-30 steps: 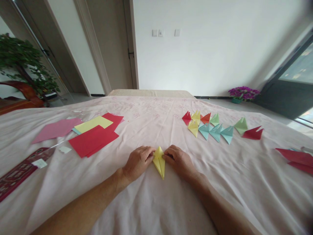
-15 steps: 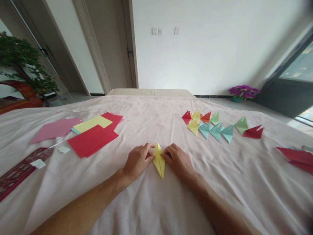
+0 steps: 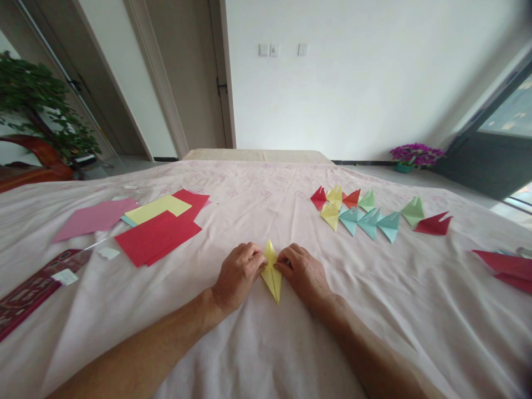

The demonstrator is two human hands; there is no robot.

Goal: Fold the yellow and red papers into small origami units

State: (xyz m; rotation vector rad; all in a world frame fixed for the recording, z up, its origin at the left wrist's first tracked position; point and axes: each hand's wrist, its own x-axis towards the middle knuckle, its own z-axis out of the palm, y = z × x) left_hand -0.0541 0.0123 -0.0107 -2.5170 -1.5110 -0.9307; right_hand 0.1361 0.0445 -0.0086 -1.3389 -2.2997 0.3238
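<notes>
Folding looks to be the step in hand, and I have both hands together on one small piece, the yellow paper (image 3: 272, 280), which lies near the centre of my view on the pink cloth (image 3: 274, 354). It is a slim kite shape, one point toward twelve o'clock, the longer one toward six, with a seam down the lower part.

I see the left hand (image 3: 238, 274) at nine o'clock of the paper, its thumb and fingers drawn narrow and pinching the side edge. The right hand (image 3: 304, 272) mirrors it from three o'clock, fingers bent and close together on the opposite edge. The fingertips cover both side corners, so I cannot tell how sharply those are creased.

As I judge it, the next move calls for light, even pressure from both sides, keeping the seam straight and the layers flush; uneven pulling could skew the upper point.

Toward two o'clock I count a cluster of small folded pieces (image 3: 368, 223) in several colours, with a dark red piece (image 3: 433, 224) at their right end. At ten o'clock lie flat red sheets (image 3: 155, 241), partly overlapping a yellow sheet (image 3: 154, 210).
</notes>
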